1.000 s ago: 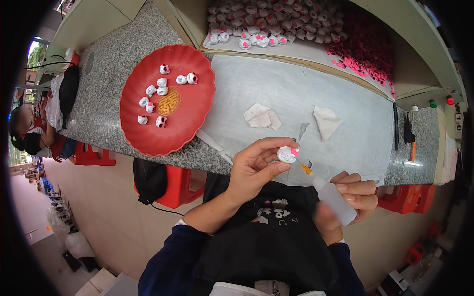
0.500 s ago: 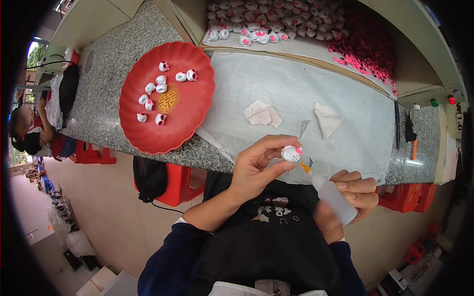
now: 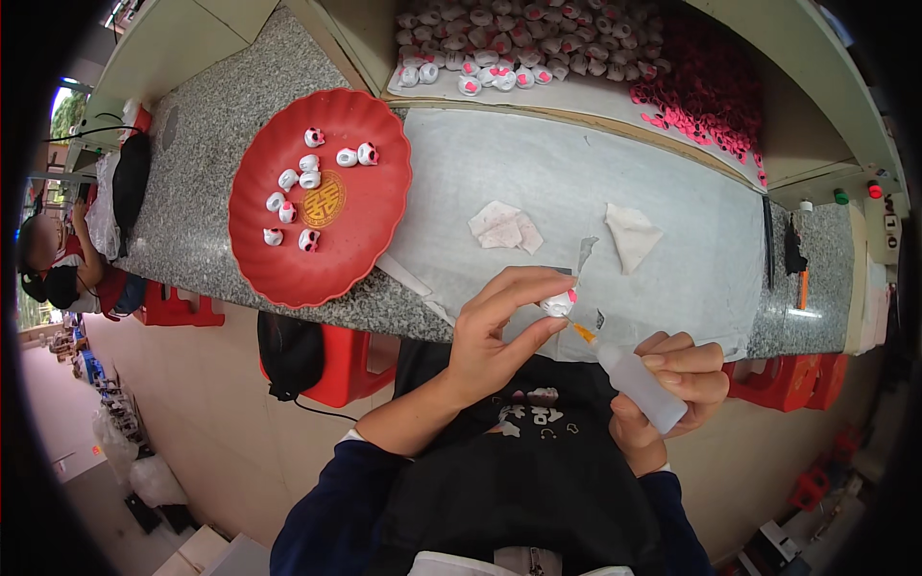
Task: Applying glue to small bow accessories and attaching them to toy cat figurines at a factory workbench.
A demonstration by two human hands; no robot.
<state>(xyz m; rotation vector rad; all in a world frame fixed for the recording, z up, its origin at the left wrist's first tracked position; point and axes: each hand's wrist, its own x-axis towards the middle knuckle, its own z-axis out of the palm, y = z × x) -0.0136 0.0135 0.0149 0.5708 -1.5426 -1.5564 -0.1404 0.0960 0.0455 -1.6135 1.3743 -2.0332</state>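
Observation:
Between the thumb and fingers of my left hand (image 3: 499,322) is a small white figurine head (image 3: 558,304) with a pink patch. My right hand (image 3: 677,384) is wrapped round a translucent squeeze bottle (image 3: 642,388), tilted so that its orange needle tip (image 3: 583,332) points up and left. The tip sits close to the underside of the figurine head; whether they touch I cannot tell. To the left, a red scalloped plate (image 3: 279,96) carries several more small white heads (image 3: 309,240), some with pink and dark markings.
Two folded cloth pieces (image 3: 506,227) lie on the white work sheet (image 3: 432,144). A shelf at the back holds many white heads (image 3: 538,38) and a heap of pink pieces (image 3: 715,96). Red stools (image 3: 353,363) stand below the grey speckled counter (image 3: 192,211). A person (image 3: 72,240) sits at far left.
The figurine head has shifted slightly left and down and turned in my left fingers. The bottle has also moved a little left. The whole scene has shifted slightly with the head.

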